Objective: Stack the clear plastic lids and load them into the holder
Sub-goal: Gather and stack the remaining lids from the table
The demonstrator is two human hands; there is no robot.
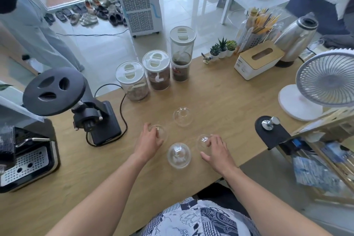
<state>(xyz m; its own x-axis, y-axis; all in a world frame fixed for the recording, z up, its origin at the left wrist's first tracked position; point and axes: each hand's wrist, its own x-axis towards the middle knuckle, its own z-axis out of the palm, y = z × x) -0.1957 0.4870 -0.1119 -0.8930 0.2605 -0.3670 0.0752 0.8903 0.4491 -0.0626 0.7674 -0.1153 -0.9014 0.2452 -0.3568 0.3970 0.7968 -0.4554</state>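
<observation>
Table: light wooden top [220,92], with tiled floor beyond its far edge.
Lids: four clear domed lids sit apart in a loose diamond near the front edge, the far lid [182,116], near lid [179,155], left lid [160,132] and right lid [203,142].
Left hand [148,140]: fingers curled over the left lid, touching it.
Right hand [217,152]: fingertips resting on the right lid, thumb spread out.
Left side: black grinder [76,105] and coffee machine [24,159].
Back edge: three jars [159,71], tissue box [258,62], kettle [296,39].
Right side: white fan [323,80].
</observation>
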